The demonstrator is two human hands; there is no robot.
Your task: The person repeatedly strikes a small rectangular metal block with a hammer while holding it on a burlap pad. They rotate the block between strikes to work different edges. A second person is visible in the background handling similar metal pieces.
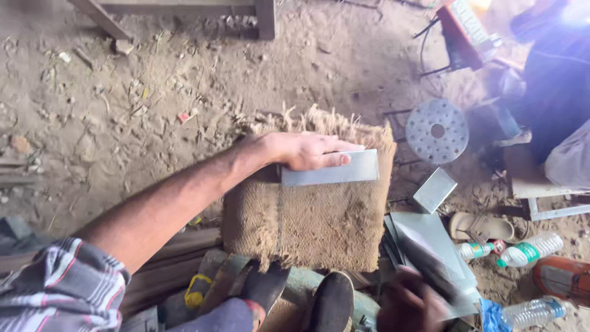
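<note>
Left hand (pixel 310 150) flat on a grey rectangular metal plate (pixel 332 171) atop a frayed brown burlap-covered block (pixel 307 215).
Left arm reaches in from lower left, nearly straight, fingers together and extended, pressing the plate's top edge, thumb along it. Right hand (pixel 409 301) low, motion-blurred, grip unclear, beside stacked grey metal sheets (pixel 430 237). Nearby: perforated round metal disc (pixel 437 131), clear plastic bottles (pixel 528 249), tan sandal (pixel 479 227), sandy floor (pixel 123 110).

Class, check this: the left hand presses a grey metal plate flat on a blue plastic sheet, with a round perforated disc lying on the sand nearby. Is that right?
Not quite. In the head view the left hand presses the plate on brown burlap sacking, not blue plastic. The disc is right.
</note>
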